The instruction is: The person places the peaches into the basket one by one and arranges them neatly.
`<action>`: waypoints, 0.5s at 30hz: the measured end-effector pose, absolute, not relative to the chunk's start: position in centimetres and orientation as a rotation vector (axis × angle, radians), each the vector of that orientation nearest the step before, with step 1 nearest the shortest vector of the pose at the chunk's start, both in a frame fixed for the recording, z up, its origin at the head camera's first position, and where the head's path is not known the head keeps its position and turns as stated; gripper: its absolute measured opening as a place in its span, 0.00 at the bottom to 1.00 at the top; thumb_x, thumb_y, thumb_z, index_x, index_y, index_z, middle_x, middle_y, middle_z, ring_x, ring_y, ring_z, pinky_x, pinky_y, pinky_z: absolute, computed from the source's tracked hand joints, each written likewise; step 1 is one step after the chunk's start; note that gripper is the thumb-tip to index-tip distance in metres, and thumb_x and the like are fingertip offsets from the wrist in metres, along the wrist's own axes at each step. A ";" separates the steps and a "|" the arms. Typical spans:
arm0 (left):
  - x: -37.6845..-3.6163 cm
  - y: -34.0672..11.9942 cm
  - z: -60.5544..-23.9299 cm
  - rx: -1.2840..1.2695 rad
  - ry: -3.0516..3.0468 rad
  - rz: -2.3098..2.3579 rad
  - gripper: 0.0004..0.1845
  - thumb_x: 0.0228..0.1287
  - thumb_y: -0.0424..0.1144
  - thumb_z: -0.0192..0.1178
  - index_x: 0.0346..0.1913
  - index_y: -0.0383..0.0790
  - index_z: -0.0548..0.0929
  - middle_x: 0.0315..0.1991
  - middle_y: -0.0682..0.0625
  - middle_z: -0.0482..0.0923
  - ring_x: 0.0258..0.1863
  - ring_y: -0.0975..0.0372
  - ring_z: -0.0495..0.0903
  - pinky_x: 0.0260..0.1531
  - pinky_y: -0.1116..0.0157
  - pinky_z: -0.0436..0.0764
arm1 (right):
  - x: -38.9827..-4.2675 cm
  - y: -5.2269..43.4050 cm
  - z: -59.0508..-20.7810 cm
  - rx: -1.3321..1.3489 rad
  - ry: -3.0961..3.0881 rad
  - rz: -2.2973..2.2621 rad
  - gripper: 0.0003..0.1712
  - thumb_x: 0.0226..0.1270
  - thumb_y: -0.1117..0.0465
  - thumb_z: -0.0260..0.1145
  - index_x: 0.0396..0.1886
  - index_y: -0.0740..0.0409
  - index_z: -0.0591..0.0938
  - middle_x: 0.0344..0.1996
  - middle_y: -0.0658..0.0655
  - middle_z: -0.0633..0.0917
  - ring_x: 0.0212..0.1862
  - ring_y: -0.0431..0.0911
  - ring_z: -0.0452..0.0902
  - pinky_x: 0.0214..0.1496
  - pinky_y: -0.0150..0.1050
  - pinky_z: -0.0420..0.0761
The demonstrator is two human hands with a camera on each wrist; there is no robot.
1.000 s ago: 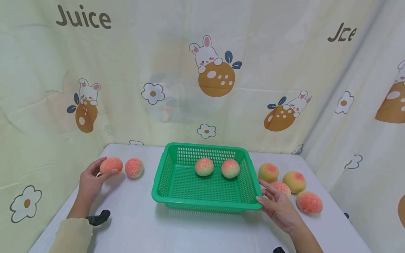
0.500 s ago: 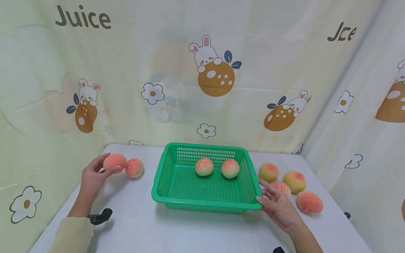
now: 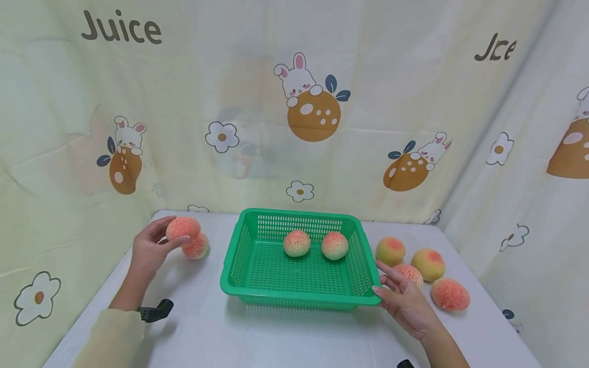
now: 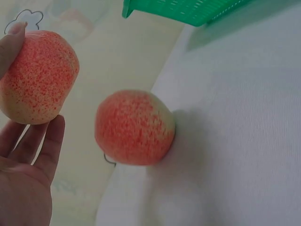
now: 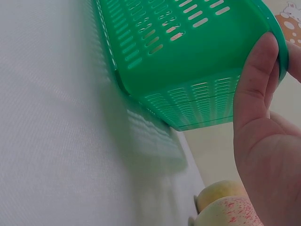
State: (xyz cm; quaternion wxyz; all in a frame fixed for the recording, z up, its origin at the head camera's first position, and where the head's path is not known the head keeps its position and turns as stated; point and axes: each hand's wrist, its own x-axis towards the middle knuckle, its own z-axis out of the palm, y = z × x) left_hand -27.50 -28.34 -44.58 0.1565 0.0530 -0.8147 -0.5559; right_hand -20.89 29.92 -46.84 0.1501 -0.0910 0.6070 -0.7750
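Note:
My left hand holds a pink-speckled peach lifted off the white table, left of the green basket. The left wrist view shows that held peach between thumb and fingers, with a second peach lying on the table just past it. That second peach sits partly behind the held one. Two peaches lie inside the basket near its back wall. My right hand rests with straight fingers against the basket's right front corner.
Several more peaches lie on the table right of the basket, close behind my right hand. A printed curtain closes off the back and both sides. A black strap piece shows at my left wrist.
My left hand has lifted its peach off the table and carried it rightward, over the second peach, toward the basket. The right hand and the basket have stayed put.

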 end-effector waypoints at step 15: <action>-28.5 -25.3 -42.8 -0.074 -2.412 -1.608 0.39 0.58 0.56 0.74 0.70 0.46 0.73 0.66 0.45 0.76 0.65 0.51 0.77 0.52 0.80 0.79 | -20.9 29.9 -46.6 -0.260 1.731 -2.225 0.42 0.77 0.73 0.56 0.83 0.59 0.48 0.45 0.48 0.80 0.46 0.39 0.84 0.51 0.35 0.87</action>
